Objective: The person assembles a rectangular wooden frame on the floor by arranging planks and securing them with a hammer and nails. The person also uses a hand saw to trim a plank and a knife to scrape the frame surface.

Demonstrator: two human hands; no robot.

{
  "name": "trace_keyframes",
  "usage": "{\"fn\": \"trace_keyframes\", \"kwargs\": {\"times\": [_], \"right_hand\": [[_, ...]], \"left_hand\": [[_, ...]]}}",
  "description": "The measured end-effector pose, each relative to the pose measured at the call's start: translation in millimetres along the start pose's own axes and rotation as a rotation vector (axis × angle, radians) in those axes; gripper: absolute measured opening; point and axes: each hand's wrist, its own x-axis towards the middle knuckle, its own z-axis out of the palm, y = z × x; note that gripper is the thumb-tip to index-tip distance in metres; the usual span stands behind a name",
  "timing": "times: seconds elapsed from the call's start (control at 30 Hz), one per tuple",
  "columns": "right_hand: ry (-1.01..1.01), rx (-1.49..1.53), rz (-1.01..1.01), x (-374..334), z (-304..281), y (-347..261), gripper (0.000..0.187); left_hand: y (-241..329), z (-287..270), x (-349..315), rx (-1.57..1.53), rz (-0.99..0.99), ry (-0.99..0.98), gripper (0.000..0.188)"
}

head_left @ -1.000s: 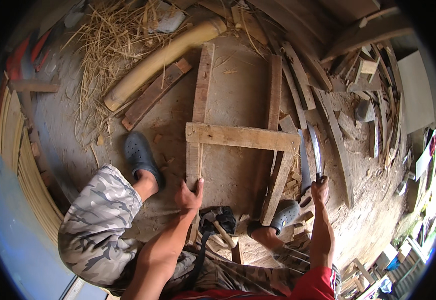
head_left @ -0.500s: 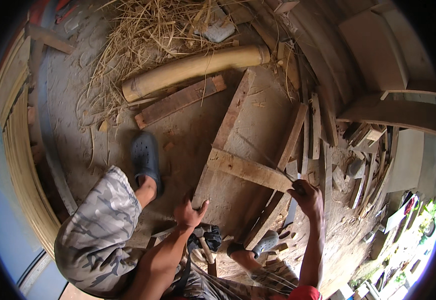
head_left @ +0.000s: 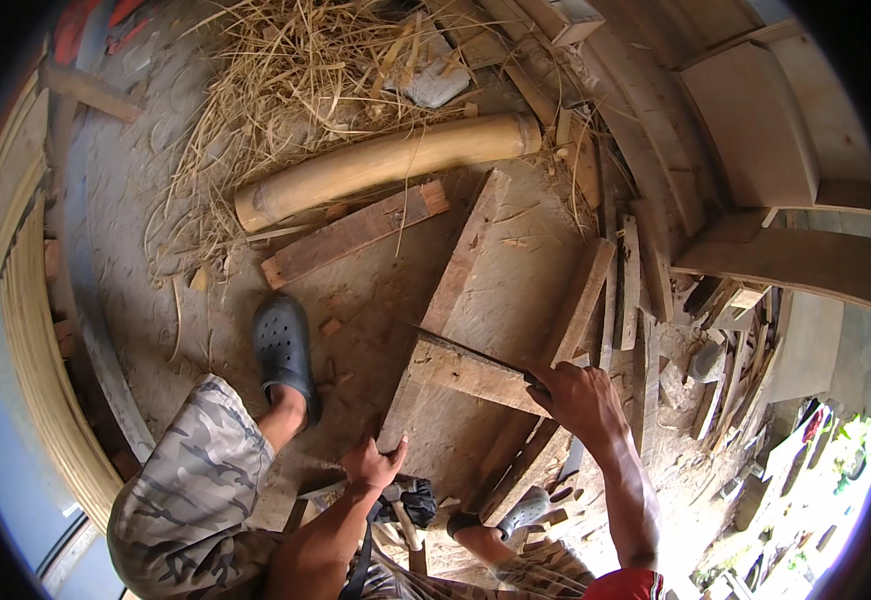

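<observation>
My left hand [head_left: 374, 465] grips the near end of a long wooden beam [head_left: 461, 255], with the thumb along its right side. Across that beam and a second beam [head_left: 588, 290] on the right lies a short wooden crosspiece [head_left: 476, 374]. Closed in a fist, my right hand [head_left: 578, 392] holds a long, thin dark blade [head_left: 456, 346] by its end, just over the crosspiece's right end. The blade runs along the crosspiece's far edge, its tip pointing left. Its handle is hidden in my fist, and whether it touches the wood I cannot tell.
A thick bamboo pole [head_left: 386, 165] and a reddish-brown board [head_left: 356, 232] lie beyond, near a heap of straw-like strips [head_left: 296, 75]. A hammer [head_left: 404, 518] rests by my left forearm. Scrap wood [head_left: 731, 375] and curved panels [head_left: 756, 130] crowd the right.
My right hand has moved left with the blade, which swung from slanting beyond the crosspiece to lying along it. My left hand stays at the beam's end.
</observation>
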Motion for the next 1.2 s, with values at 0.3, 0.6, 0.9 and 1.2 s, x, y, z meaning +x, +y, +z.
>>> {"fn": "trace_keyframes", "kwargs": {"times": [0.3, 0.6, 0.9, 1.2], "right_hand": [[-0.082, -0.126, 0.019, 18.9, 17.9, -34.7, 0.027], [-0.194, -0.145, 0.048, 3.4, 1.1, -29.9, 0.029], [-0.069, -0.182, -0.010, -14.8, -3.9, -28.7, 0.021], [-0.066, -0.200, -0.018, 15.6, 30.2, -17.3, 0.020]], "left_hand": [[-1.9, 4.5, -3.3, 0.034, -0.033, 0.015, 0.055], [-4.2, 7.0, -6.0, 0.058, 0.021, 0.097, 0.049], [-0.5, 7.0, -6.5, -0.021, 0.033, 0.108, 0.051], [-9.9, 15.4, -4.4, 0.084, 0.003, 0.063, 0.053]]}}
